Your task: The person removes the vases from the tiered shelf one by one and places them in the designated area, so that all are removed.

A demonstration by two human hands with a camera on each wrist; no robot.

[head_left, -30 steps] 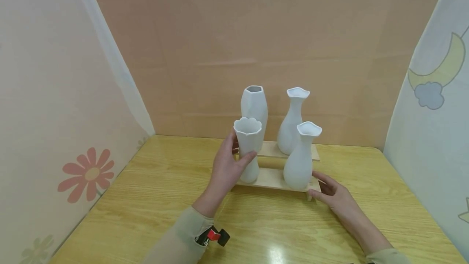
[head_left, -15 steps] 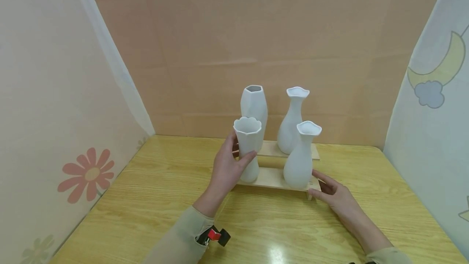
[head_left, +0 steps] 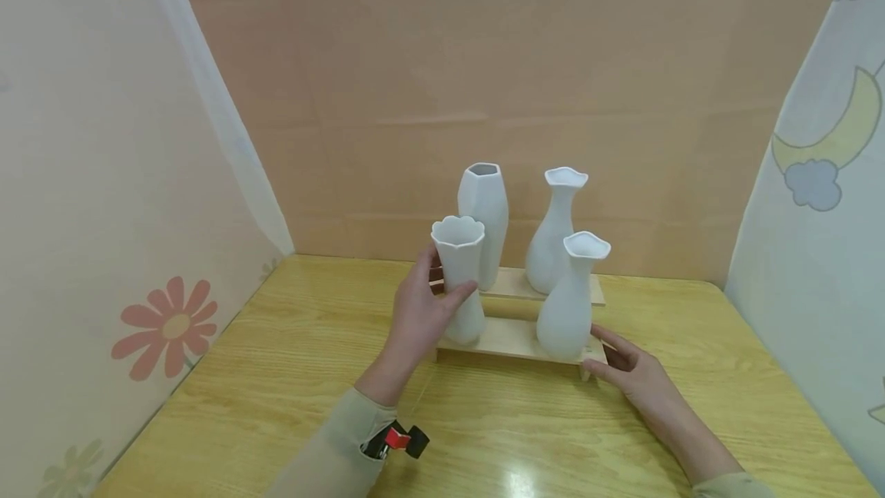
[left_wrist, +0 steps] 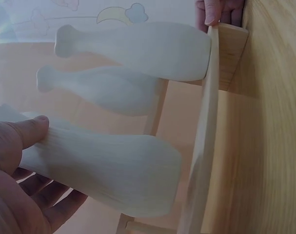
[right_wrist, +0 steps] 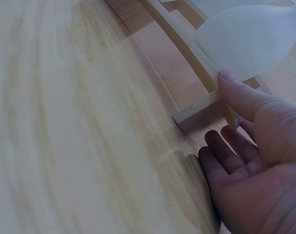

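Observation:
My left hand [head_left: 423, 310] grips a white vase with a scalloped rim [head_left: 462, 279], thumb in front and fingers round the far side. In the left wrist view the vase's base [left_wrist: 160, 175] stands a little apart from the lower board. My right hand [head_left: 639, 375] holds the right end of a two-tier wooden stand [head_left: 508, 336], with the thumb [right_wrist: 235, 87] on the board and fingers curled below. Beside that hand a white wavy-rimmed vase [head_left: 565, 317] stands on the lower tier. Another wavy-rimmed vase [head_left: 551, 248] and a faceted vase [head_left: 487, 214] stand on the upper tier.
The stand is on a wood-grain table [head_left: 290, 375]. Behind it rises a plain peach backdrop [head_left: 387, 83]. Patterned white sheets hang at the left [head_left: 83, 175] and right [head_left: 809, 252].
My left hand has moved slightly left with the scalloped vase, which has risen a little. My right hand keeps its hold on the stand. The other vases have stayed in place.

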